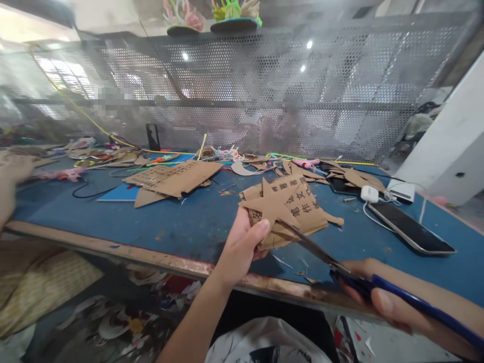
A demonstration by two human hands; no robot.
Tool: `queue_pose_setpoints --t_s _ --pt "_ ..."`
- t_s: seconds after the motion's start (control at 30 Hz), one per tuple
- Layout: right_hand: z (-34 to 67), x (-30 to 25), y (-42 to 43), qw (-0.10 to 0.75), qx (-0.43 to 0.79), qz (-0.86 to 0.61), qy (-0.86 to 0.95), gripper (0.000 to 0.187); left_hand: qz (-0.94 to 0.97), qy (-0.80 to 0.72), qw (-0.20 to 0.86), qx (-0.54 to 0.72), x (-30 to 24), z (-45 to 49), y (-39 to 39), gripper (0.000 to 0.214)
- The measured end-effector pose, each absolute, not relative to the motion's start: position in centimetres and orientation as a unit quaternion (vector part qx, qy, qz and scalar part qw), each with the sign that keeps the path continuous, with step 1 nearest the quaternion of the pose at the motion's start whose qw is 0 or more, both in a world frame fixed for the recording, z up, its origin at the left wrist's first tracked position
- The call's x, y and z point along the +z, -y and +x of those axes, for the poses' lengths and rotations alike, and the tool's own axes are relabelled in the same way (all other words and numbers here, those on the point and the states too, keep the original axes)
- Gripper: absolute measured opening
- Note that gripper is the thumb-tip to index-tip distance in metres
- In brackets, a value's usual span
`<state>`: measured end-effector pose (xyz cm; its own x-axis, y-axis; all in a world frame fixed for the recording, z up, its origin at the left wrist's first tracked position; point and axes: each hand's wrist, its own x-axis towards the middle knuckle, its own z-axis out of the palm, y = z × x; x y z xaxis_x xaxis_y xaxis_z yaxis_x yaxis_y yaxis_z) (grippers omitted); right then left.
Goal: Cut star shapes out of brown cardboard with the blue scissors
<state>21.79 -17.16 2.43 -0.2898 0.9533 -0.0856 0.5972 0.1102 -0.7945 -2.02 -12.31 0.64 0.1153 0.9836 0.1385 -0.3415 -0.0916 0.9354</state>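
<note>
My left hand [247, 234] grips a cardboard star [270, 201] together with a printed brown cardboard piece [302, 204] under it, thumb on top near the star's lower point. Dark printed characters cover the piece beneath. In my right hand [378, 287] is a pair of scissors with blue handles [408, 300]. Their blades reach left to the cardboard, with the tips beside the star's lower right edge. Whether the blades are cutting into the card I cannot tell.
Folded printed cardboard [181, 179] lies left of centre on the blue tabletop [189, 229]. A phone [412, 227] with a white charger [370, 194] lies on the right. Cardboard scraps [351, 176] line the back, below a perforated metal screen [234, 91]. Another person's hand [15, 169] is at far left.
</note>
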Motion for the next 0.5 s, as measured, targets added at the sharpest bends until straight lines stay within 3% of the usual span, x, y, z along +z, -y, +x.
queue_pose_setpoints --t_s 0.3,0.5 --pt "22.0 1.9 16.5 0.224 0.376 -0.543 0.716 0.051 0.525 -0.348 0.577 0.521 0.7 -1.8 12.3 0.051" --pt "21.9 0.8 16.2 0.251 0.349 -0.552 0.715 0.051 0.565 -0.439 0.450 0.534 0.3 -2.8 10.2 0.038"
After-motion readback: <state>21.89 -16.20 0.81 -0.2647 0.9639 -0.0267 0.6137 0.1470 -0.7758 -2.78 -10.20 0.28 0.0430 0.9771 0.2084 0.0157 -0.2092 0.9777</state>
